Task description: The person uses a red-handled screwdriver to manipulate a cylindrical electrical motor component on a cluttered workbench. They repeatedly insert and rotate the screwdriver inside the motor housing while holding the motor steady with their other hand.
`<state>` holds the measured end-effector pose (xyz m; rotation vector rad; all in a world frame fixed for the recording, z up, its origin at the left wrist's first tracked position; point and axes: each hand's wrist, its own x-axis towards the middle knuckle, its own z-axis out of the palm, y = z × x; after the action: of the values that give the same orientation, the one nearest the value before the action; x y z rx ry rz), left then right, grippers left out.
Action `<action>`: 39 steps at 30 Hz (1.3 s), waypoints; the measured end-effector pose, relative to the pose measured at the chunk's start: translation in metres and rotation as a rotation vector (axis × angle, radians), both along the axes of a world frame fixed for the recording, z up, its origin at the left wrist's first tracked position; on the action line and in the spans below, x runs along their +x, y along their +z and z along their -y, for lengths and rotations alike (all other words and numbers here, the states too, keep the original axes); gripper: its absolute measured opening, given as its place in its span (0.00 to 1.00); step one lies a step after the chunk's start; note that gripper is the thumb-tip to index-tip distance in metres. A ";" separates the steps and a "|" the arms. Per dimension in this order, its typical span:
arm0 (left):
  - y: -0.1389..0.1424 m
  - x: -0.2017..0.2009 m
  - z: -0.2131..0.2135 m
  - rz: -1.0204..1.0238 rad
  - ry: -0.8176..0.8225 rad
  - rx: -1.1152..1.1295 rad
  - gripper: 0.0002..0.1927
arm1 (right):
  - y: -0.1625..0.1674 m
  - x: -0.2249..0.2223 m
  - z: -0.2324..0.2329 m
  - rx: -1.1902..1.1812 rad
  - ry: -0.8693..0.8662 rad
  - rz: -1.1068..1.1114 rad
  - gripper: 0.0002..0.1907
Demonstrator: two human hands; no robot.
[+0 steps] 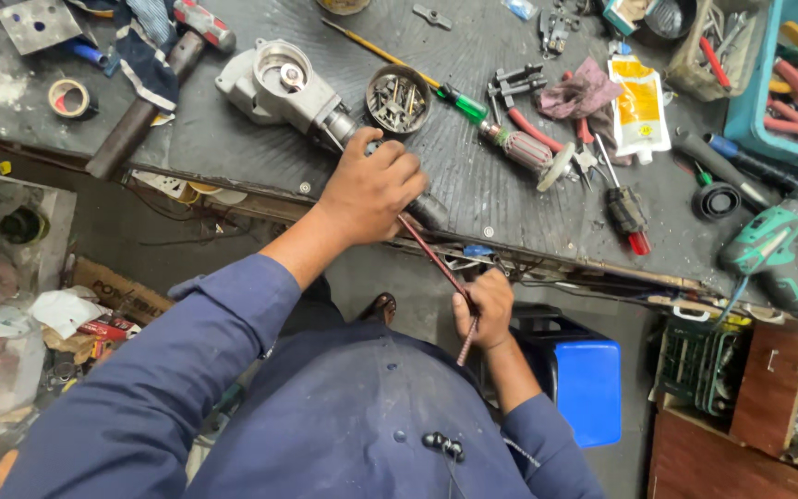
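Observation:
My left hand (371,189) is closed around the dark handle of a grey metal power tool body (277,85) that lies on the dark workbench (233,148). The tool's round open gear head points toward the far left. My right hand (484,310) grips a thin reddish-brown rod (436,263) near its lower end, below the bench's front edge. The rod runs up and left to the tool's handle under my left hand; its tip is hidden there.
A round tin of screws (398,99), a green-handled screwdriver (454,100), a motor armature (528,152), red pliers (533,125), a yellow and white pouch (637,106) and a green cordless drill (773,249) lie on the bench. A hammer (154,88) lies at left. A blue stool (586,388) stands below.

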<state>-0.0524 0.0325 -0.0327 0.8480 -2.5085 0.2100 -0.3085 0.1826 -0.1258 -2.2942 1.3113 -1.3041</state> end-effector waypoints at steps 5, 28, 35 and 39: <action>0.007 -0.005 -0.001 0.034 0.039 0.014 0.23 | -0.005 -0.006 0.004 0.033 0.011 0.002 0.05; -0.007 0.103 0.096 -0.777 0.302 0.374 0.22 | 0.072 -0.030 0.047 -0.043 0.059 -0.368 0.10; -0.007 0.094 0.095 -0.775 0.387 0.240 0.20 | 0.046 -0.024 0.040 0.112 0.092 -0.149 0.16; -0.004 0.095 0.097 -0.782 0.374 0.237 0.18 | 0.023 -0.031 0.032 0.450 0.093 0.102 0.15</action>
<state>0.0424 -0.0647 -0.0369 1.2059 -1.6532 -0.2632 -0.3392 0.1503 -0.1032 -1.9282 1.2900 -0.9627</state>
